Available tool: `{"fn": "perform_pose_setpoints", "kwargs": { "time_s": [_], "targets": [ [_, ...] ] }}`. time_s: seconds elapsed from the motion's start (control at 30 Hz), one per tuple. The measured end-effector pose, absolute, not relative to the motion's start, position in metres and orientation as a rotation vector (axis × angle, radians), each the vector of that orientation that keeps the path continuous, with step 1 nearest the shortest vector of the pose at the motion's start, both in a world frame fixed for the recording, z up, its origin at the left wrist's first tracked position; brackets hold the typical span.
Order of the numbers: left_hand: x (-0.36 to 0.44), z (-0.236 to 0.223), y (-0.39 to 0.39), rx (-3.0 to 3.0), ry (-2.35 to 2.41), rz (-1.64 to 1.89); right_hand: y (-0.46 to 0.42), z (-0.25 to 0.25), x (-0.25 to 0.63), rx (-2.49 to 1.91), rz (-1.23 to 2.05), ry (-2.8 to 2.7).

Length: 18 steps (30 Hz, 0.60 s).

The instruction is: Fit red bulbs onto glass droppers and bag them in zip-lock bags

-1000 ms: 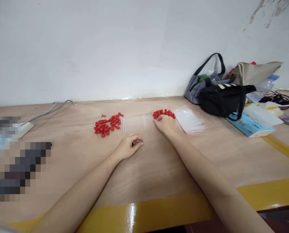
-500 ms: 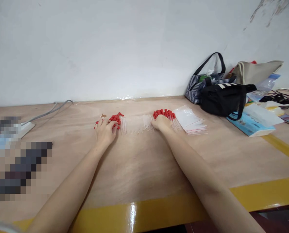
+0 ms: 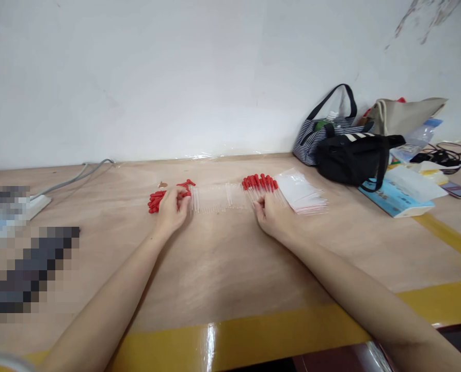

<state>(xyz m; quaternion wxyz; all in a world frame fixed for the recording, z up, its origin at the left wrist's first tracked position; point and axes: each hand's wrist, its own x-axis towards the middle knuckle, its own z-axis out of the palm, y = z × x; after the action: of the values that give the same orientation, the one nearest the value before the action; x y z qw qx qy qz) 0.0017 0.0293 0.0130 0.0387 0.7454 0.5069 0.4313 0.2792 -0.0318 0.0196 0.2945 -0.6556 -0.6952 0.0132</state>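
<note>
My left hand (image 3: 171,209) has its thumb and forefinger closed on a red rubber bulb (image 3: 186,195). Beside and behind that hand lies a pile of red rubber bulbs (image 3: 156,200), partly covered by the fingers. Between the hands is a row of thin clear tubes (image 3: 213,200) laid side by side. Droppers with red bulbs (image 3: 260,182) lie together at the right of the row. My right hand (image 3: 272,213) is at their lower ends, thumb and forefinger pinched on a dropper's clear tube, largely hidden by the fingers.
A fanned stack of clear zip bags (image 3: 302,194) lies right of the droppers. Farther right are a black bag (image 3: 354,160), a striped bag (image 3: 305,139) and a blue box (image 3: 402,199). A grey cable (image 3: 75,178) runs at left. Yellow tape (image 3: 261,330) lines the front edge.
My right hand has drawn back toward me and right, from the red bulbs to the tubes' lower ends. My left hand has shifted slightly right, uncovering more of the bulb pile.
</note>
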Motion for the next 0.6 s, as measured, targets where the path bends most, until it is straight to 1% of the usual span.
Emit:
{"fn": "perform_pose_setpoints", "kwargs": {
  "time_s": [0.1,0.17,0.23,0.33,0.47,0.6],
  "targets": [
    [0.024,0.015,0.019,1.892,1.232,1.456,-0.038,0.014,0.280,-1.660,0.092,-1.862],
    [0.040,0.013,0.008,1.706,1.043,1.407,-0.038,0.008,0.278,-1.562,0.110,-1.880],
    [0.053,0.008,-0.004,1.638,1.020,1.288,-0.037,0.002,0.275,-1.425,0.095,-1.946],
    [0.065,-0.002,-0.017,1.654,1.121,1.179,-0.037,-0.005,0.271,-1.288,0.039,-2.060],
    [0.066,-0.014,-0.020,1.724,1.064,1.106,-0.040,-0.006,0.271,-1.247,0.028,-2.140],
    [0.063,-0.013,-0.016,1.970,1.107,1.070,-0.040,-0.007,0.270,-1.190,0.045,-2.201]
  ]
}}
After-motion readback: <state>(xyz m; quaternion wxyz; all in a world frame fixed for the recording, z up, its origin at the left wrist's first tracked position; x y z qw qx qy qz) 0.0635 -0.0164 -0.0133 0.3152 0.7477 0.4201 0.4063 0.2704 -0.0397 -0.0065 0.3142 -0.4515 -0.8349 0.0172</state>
